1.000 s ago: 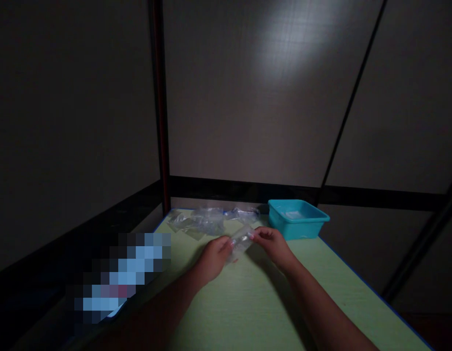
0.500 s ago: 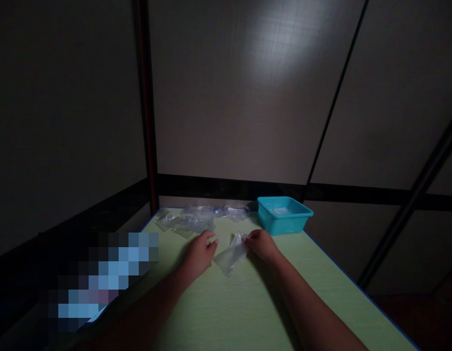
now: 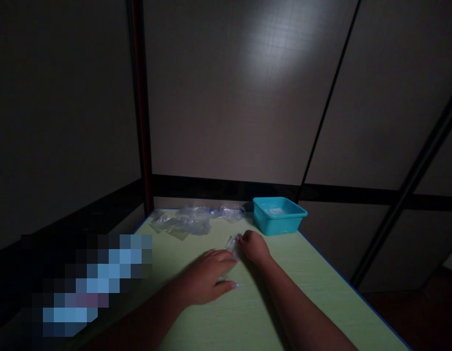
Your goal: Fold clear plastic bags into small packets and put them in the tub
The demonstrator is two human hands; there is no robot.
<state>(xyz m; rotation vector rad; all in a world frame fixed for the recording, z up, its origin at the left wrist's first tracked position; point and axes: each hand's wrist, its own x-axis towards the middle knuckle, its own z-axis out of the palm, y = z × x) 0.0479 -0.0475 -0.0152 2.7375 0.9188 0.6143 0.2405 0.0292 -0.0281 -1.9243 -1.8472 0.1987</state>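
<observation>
A clear plastic bag [image 3: 231, 243] lies on the pale green table, mostly covered by my hands. My right hand [image 3: 253, 246] pinches its far right end between thumb and fingers. Over the bag's near left part spreads my left hand [image 3: 211, 275], palm down, fingers stretched out and thumb apart. Whether its palm presses on the plastic is hidden. Beyond my left hand, several more clear plastic bags [image 3: 189, 222] lie in a loose heap, with another crumpled clear bag [image 3: 229, 213] to their right.
A turquoise plastic basin [image 3: 279, 223] stands at the far right of the table [image 3: 218, 326], with something whitish inside. The table has a blue edge. Dark-trimmed wall panels [image 3: 226, 107] rise behind it. A blurred-out blue patch [image 3: 97, 282] shows at the left.
My left hand has come nearer and opened out flat over the bag, covering much of it. My right hand keeps its pinch on the bag's end. The view has shifted slightly.
</observation>
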